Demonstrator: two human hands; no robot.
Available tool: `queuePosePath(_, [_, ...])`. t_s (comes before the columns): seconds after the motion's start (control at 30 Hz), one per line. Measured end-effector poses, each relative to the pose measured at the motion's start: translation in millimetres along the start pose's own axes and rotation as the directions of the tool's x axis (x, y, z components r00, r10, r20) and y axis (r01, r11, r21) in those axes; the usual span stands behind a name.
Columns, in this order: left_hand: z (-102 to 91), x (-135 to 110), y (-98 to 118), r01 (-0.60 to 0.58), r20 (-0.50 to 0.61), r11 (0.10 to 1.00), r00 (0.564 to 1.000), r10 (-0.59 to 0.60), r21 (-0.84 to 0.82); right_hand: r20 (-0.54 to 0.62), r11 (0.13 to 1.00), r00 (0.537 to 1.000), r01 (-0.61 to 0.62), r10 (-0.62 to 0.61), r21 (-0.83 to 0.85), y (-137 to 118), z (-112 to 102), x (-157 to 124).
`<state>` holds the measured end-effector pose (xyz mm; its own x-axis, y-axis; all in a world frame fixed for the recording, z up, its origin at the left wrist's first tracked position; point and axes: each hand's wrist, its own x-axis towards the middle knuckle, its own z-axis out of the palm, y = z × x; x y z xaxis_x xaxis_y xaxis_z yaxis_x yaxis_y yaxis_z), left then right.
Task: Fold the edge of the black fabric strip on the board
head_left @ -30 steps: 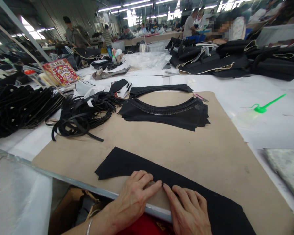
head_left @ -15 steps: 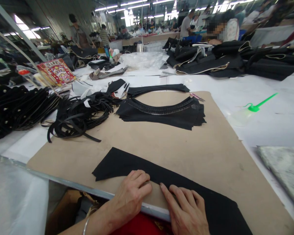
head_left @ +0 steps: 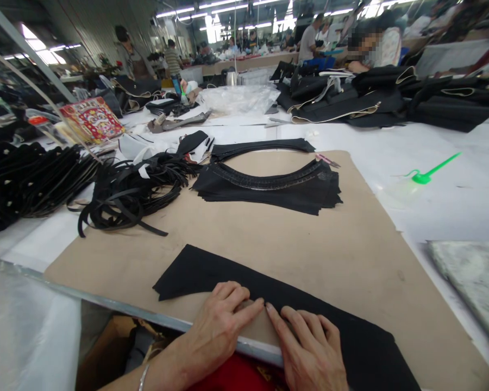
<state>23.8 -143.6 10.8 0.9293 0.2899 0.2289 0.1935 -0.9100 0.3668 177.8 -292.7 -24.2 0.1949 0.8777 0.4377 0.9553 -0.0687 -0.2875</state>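
Observation:
A long black fabric piece (head_left: 228, 271) with a curved near edge lies flat along the front of the tan board. My left hand (head_left: 218, 320) rests at that curved edge, its fingers bent onto the fabric and its thumb stretched to the right along the edge. Just beside it, my right hand (head_left: 312, 347) lies on the fabric with its fingers apart, its thumb close to the tip of my left thumb. Neither hand grips the piece; both press it from above. Part of the curved edge is hidden under my hands.
On the tan board (head_left: 309, 239) lie stacked black curved pieces (head_left: 264, 198) and a heap of black strips (head_left: 134, 190). A bottle with a green spout (head_left: 436, 168) stands right. A marbled slab (head_left: 472, 282) is at the right edge. Small pink-handled snips (head_left: 328, 160) lie beyond the stack.
My left thumb has stretched to the right along the curved edge, nearly meeting my right thumb. The fabric and my right hand have hardly moved.

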Motion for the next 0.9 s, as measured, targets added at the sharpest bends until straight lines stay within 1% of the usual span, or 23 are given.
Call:
queuePosePath(0.1, [1.5, -1.3, -0.7, -0.016, -0.028, 1.0, 0.999, 0.016, -0.021, 0.03, 0.999, 0.999, 0.026, -0.025, -0.036, 0.8, -4.1, -0.1])
queuePosePath(0.2, [4.0, -2.3, -0.8, -0.005, -0.097, 0.998, 0.995, -0.001, -0.059, 0.035, 0.998, 0.999, 0.026, -0.024, -0.053, 6.3, -11.5, -3.1])
queuePosePath(0.27, [5.2, -1.9, 0.4, -0.009, -0.137, 0.999, 0.991, 0.004, -0.038, 0.042, 0.996, 0.998, 0.046, -0.042, -0.083, 13.7, -18.7, -7.2])
queuePosePath(0.33, [5.7, -1.0, 2.2, -0.02, -0.161, 1.0, 0.987, 0.02, 0.003, 0.038, 0.993, 0.999, 0.021, -0.017, -0.115, 22.2, -27.4, -12.4])
queuePosePath(0.4, [6.1, -0.2, 3.7, -0.04, -0.159, 0.999, 0.986, 0.044, 0.031, 0.018, 0.992, 0.999, -0.041, 0.044, -0.121, 29.0, -36.0, -16.8])
queuePosePath(0.47, [6.9, 0.1, 4.2, -0.069, -0.13, 0.997, 0.989, 0.073, 0.036, 0.017, 0.991, 0.996, -0.09, 0.092, -0.103, 31.3, -42.1, -18.4])
queuePosePath(0.57, [9.0, 0.0, 4.4, -0.115, -0.083, 0.992, 0.989, 0.119, 0.053, 0.053, 0.99, 0.991, -0.119, 0.123, -0.071, 24.1, -42.0, -12.6])
queuePosePath(0.67, [10.7, -0.5, 5.4, -0.13, -0.069, 0.988, 0.988, 0.136, 0.082, 0.093, 0.996, 0.992, -0.076, 0.081, -0.051, 9.6, -30.9, -1.5])
queuePosePath(0.77, [10.3, -4.5, 4.6, -0.126, -0.062, 0.985, 0.989, 0.134, 0.116, 0.057, 0.998, 0.998, -0.028, 0.031, -0.052, 2.8, -19.8, 1.9])
queuePosePath(0.83, [7.3, -11.2, -0.5, -0.111, -0.06, 0.983, 0.991, 0.121, 0.146, 0.069, 0.994, 0.997, 0.042, -0.035, -0.105, 8.5, -18.6, -3.9])
queuePosePath(0.9, [1.1, -21.8, -10.5, -0.08, -0.08, 0.983, 0.992, 0.095, 0.166, 0.117, 0.968, 0.983, 0.164, -0.143, -0.188, 21.1, -21.7, -14.3])
